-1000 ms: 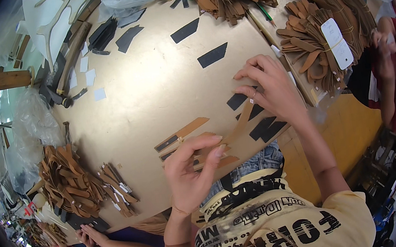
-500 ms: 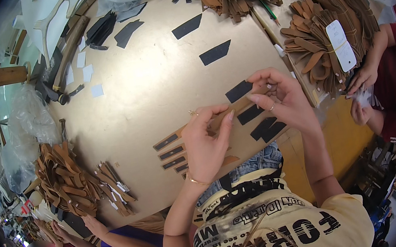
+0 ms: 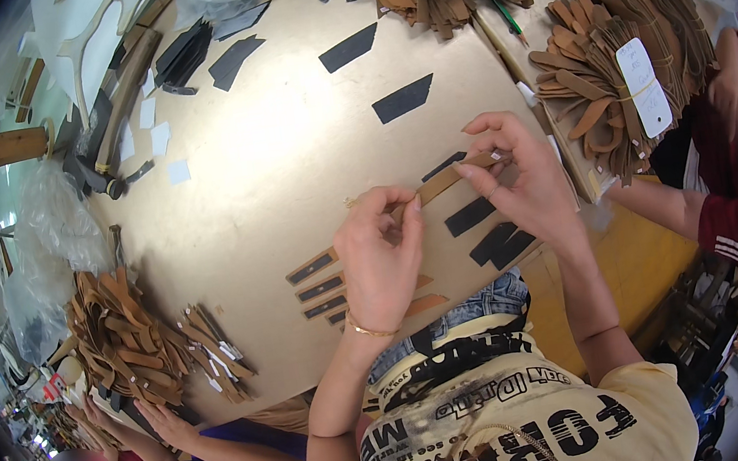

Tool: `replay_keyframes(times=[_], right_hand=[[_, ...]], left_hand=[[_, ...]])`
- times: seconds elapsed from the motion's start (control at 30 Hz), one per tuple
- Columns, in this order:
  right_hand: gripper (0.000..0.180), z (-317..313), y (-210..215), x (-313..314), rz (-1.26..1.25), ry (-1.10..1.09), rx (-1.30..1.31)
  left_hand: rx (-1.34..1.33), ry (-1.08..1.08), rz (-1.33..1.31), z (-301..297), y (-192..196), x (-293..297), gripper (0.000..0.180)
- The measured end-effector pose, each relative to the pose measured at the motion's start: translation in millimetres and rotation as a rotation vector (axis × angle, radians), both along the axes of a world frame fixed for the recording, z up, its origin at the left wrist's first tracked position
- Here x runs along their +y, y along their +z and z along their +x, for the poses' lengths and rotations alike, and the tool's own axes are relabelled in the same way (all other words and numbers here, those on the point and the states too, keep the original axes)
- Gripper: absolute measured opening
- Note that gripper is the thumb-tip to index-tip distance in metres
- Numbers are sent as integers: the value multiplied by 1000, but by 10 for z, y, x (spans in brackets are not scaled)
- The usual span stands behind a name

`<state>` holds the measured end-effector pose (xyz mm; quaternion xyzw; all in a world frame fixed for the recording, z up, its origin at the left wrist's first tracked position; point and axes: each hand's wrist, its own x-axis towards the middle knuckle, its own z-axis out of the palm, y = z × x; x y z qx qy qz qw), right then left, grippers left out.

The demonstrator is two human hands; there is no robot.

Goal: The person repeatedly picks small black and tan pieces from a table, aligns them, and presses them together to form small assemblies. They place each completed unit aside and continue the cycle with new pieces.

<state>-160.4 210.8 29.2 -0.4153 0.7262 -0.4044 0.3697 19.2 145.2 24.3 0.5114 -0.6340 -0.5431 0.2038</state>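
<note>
Holding one tan strip (image 3: 448,179) between both hands above the beige table (image 3: 269,178), at the frame's centre.

From the head view, the left hand (image 3: 380,262) is pinching the strip's lower end with closed fingertips, while the right hand (image 3: 521,178) is gripping its upper end, fingers curled. Three flat, tan-edged black strips (image 3: 320,285) are lying in a row just left of the left hand. Two black angular pieces (image 3: 376,73) are resting in the upper middle. Bundled brown leather strips (image 3: 605,78) are fanning out at upper right.
</note>
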Motion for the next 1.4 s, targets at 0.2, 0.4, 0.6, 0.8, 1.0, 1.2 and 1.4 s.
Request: replay_keyframes(times=[0.2,0.4,0.6,0.8,1.0,1.2,1.4], right_hand=[[39,6,-8,-14,-8,12,27],[38,7,-2,-19,-1,11,32],[38,21,-8,-27,4,3,51],[37,28,-3,-27,17,-1,64],[37,41,-19,-31,-31,-16,79],[36,36,-28,-20,-78,8,119],[36,47,-19,-25,-14,3,109]], left_hand=[[-4,-19,-45,-4,-8,2,7],[-33,-53,-117,-30,1,14,6],[-104,-106,-282,-61,-17,57,13],[-223,-189,-430,-61,-73,182,27],[-373,-299,-569,-72,-87,248,32],[-320,-293,-539,-21,-70,247,33],[-180,-314,-623,45,-59,257,41]])
